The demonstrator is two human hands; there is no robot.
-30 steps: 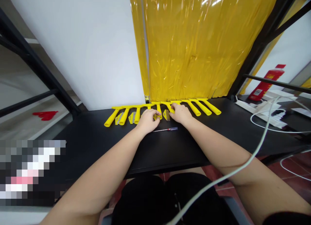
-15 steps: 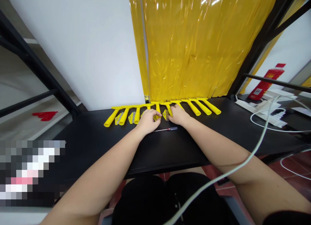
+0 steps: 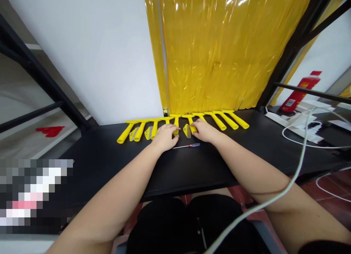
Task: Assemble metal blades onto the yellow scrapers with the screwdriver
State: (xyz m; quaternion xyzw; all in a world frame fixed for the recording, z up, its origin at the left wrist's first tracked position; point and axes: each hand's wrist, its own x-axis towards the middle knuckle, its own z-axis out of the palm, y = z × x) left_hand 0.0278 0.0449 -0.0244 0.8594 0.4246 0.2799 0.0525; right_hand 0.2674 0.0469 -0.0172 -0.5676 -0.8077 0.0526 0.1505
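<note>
A row of yellow T-shaped plastic handles (image 3: 218,121) lies along the back of the black tabletop, their crossbars meeting end to end. My left hand (image 3: 165,137) is closed, thumb and fingers around the lower end of a middle handle (image 3: 176,121). Just right of it, my right hand (image 3: 205,131) pinches the end of another handle (image 3: 190,122). Between the two hands sits a small yellow piece with a metal plate (image 3: 187,131). Similar pieces (image 3: 148,132) lie between the handles on the left. A thin screwdriver (image 3: 194,145) rests in front of the hands, its tip near my left wrist.
A yellow plastic curtain (image 3: 219,56) and a white panel (image 3: 109,56) stand behind the table. On the right are a red bottle (image 3: 300,93), a power strip (image 3: 294,127) and white cables. One cable (image 3: 274,197) crosses above my right forearm. Black frame posts flank both sides.
My left hand has shifted slightly left. The handle at my right hand and the small piece beside it have moved slightly, and my right fingers have shifted a little right.
</note>
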